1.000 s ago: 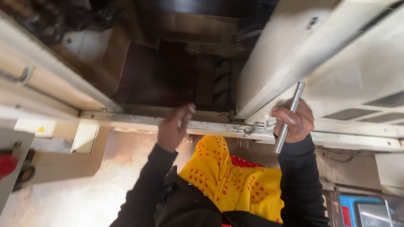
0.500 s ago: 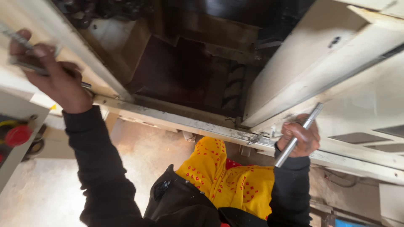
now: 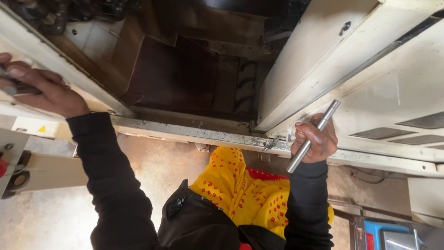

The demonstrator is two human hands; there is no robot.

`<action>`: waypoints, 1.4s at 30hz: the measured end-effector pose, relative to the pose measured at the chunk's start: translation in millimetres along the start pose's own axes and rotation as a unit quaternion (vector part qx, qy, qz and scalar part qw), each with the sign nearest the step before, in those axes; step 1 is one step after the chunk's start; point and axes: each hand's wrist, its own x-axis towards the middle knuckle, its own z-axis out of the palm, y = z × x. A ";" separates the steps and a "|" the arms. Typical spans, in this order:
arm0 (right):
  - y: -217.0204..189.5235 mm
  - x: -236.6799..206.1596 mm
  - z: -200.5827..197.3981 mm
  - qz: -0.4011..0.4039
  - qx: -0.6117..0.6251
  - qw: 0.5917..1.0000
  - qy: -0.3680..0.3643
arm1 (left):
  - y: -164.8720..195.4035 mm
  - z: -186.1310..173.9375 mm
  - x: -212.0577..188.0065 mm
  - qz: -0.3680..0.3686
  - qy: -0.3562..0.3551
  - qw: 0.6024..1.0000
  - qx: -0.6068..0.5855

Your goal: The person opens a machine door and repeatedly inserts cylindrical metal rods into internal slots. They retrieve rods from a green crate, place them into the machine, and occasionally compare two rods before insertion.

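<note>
Metal rod (image 3: 312, 136) sat clamped in the right hand (image 3: 317, 141) near the machine's sill (image 3: 194, 133) — angled up, ready; left hand (image 3: 44, 90) closed on a dark handle (image 3: 18, 87) at far left — seemingly bracing the cream door (image 3: 55, 69).

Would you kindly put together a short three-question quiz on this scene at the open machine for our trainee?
1. True or false: the right hand grips a metal rod.
2. Which does the left hand rest on? A) the cream panel at the left of the opening B) the blue box at lower right C) the yellow cloth
3. Fill in: the rod in the right hand is held ______ (level / slanted), its upper end toward the white door.

Key
1. True.
2. A. The hand also holds a small dark thing, too hidden to name.
3. Slanted.
</note>
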 end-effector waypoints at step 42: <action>-10.7 -13.4 -3.7 0.035 0.003 0.999 0.014 | -35.4 -8.5 -11.2 0.073 -0.001 0.997 0.016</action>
